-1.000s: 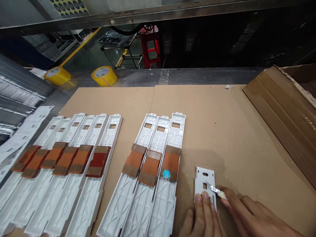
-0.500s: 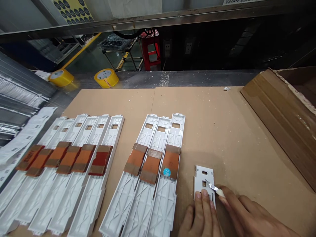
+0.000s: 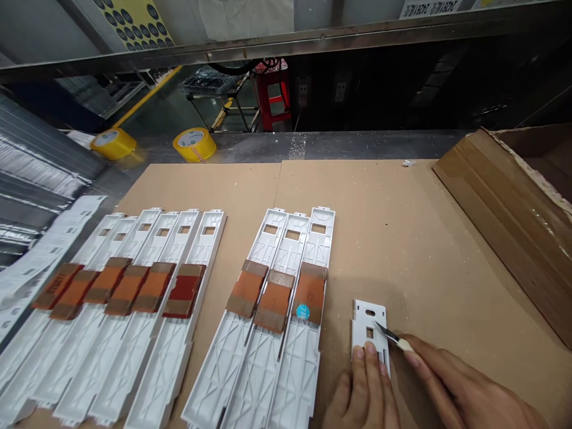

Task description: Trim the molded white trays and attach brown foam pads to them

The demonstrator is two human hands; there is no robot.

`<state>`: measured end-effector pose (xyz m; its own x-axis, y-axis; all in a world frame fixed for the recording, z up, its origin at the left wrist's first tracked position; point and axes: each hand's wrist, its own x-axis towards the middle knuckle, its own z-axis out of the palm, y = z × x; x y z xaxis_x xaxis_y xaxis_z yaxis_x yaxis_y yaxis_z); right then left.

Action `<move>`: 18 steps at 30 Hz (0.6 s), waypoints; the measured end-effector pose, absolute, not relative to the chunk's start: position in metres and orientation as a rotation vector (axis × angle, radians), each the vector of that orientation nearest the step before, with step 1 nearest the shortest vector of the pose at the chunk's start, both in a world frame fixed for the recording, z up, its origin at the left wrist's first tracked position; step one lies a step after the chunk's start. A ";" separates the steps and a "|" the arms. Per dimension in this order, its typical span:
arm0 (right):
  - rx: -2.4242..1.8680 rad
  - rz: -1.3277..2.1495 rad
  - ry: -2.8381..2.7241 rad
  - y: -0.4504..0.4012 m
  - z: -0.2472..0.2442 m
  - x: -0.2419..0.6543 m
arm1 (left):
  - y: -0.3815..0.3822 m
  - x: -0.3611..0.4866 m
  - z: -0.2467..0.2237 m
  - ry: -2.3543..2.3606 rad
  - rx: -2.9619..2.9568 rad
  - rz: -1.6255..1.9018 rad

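A small white plastic plate [image 3: 369, 319] with an oval hole and a square hole lies on the brown board. My left hand [image 3: 364, 393] presses its fingertips flat on the lower part of the plate, fingers stretched forward. In my right hand [image 3: 451, 375] is a craft knife [image 3: 397, 341] with a pale handle, pinched between thumb and index finger; its blade tip is over the plate, beside the square hole. Whether the tip touches the surface I cannot tell. To the left lie three long white trays [image 3: 290, 381] with orange-brown pads across them.
Several more long white trays [image 3: 156, 369] with pads lie further left, beside printed sheets [image 3: 49, 244]. A cardboard box [image 3: 504, 220] stands at the right. Two yellow tape rolls [image 3: 195, 145] sit at the back edge, below a metal rail [image 3: 286, 44].
My right hand has shifted slightly right and turned the knife, so its blade now looks dark instead of bright. My left hand keeps its place on the plate. The view has tilted slightly.
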<state>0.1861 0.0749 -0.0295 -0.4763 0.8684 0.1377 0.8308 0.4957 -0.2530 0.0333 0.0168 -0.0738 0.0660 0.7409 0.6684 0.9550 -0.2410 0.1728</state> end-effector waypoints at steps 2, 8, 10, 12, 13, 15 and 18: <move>-1.478 0.249 -2.478 0.074 -0.031 0.187 | 0.017 0.033 -0.074 -1.697 -2.042 -0.958; -1.482 0.239 -2.436 0.071 -0.035 0.185 | 0.017 0.032 -0.076 -1.698 -2.043 -0.950; -1.410 0.249 -2.449 0.071 -0.033 0.180 | 0.016 0.033 -0.075 -1.713 -2.033 -0.963; -1.332 0.302 -2.473 0.072 -0.031 0.174 | 0.016 0.034 -0.074 -1.728 -2.035 -0.970; -1.315 0.352 -2.479 0.073 -0.030 0.171 | 0.017 0.034 -0.074 -1.734 -2.035 -0.976; -1.329 0.520 -2.467 0.074 -0.028 0.167 | 0.017 0.032 -0.073 -1.720 -2.048 -0.993; -1.364 0.946 -2.366 0.076 -0.029 0.168 | 0.018 0.027 -0.071 -1.670 -2.070 -1.025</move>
<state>0.1676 0.0762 -0.0294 -0.5299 0.8421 -0.1004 0.6793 0.3506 -0.6447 0.0268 0.0184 -0.0712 0.0750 0.7300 0.6793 0.9363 -0.2859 0.2039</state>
